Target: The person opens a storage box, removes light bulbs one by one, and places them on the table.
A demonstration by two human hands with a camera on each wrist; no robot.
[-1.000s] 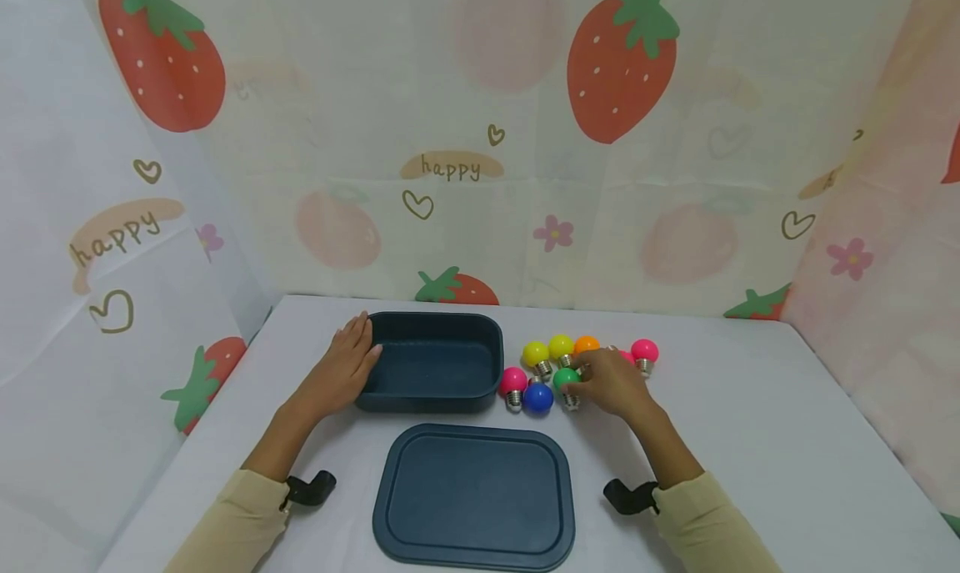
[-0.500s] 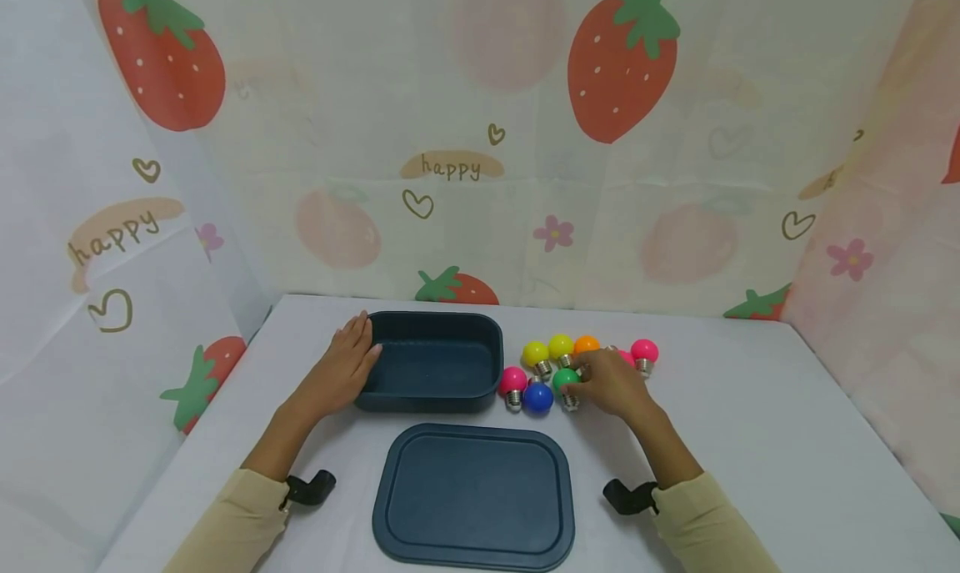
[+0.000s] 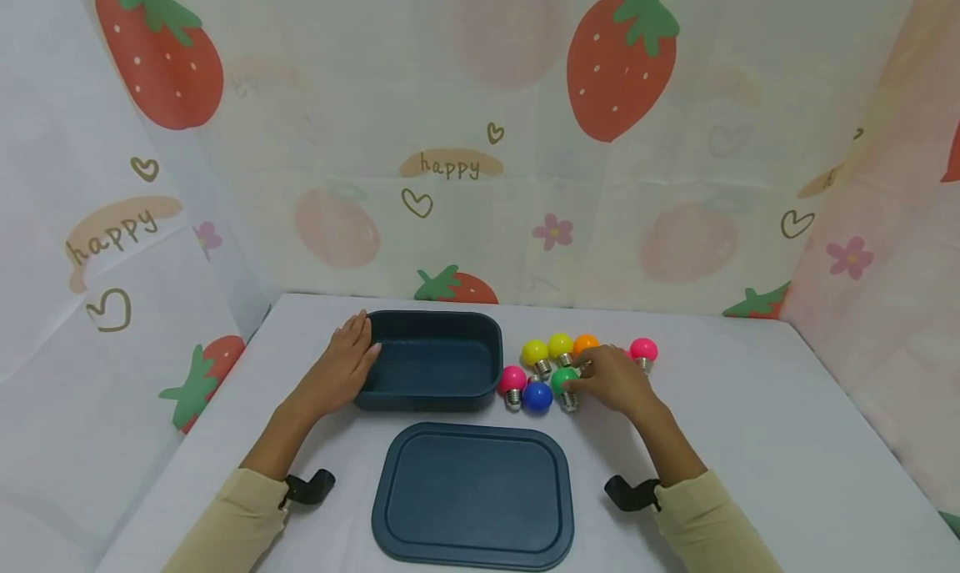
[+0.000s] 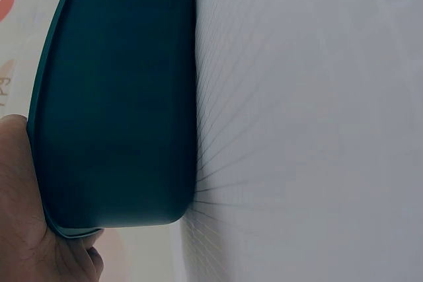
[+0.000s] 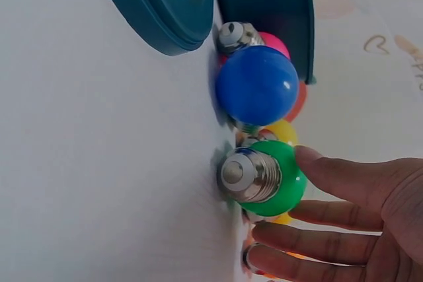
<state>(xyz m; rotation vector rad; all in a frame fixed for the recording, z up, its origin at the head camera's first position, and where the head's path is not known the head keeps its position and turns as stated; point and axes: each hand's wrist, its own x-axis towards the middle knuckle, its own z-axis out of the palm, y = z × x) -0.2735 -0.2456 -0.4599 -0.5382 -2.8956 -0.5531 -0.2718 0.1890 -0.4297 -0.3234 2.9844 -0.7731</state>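
Note:
A dark blue rectangular box (image 3: 437, 404) stands uncovered at the back of the table. My left hand (image 3: 347, 363) holds its left end, thumb over the rim and the other fingers along the outside wall. To the box's right lies a cluster of small coloured light bulbs with silver screw bases. There my right hand (image 3: 617, 381) pinches a green bulb (image 5: 289, 183) between thumb and index finger. Its other fingers extend over the bulbs behind. A blue bulb (image 5: 258, 86) lies beside the green one, and a pink bulb (image 3: 512, 379) is close to the box.
A flat dark blue lid (image 3: 472, 496) lies in front of the box. Two yellow bulbs (image 3: 536, 353), an orange bulb (image 3: 587, 343) and another pink bulb (image 3: 643, 349) lie farther back. The white table (image 3: 757, 439) ends at a strawberry-print curtain (image 3: 622, 248).

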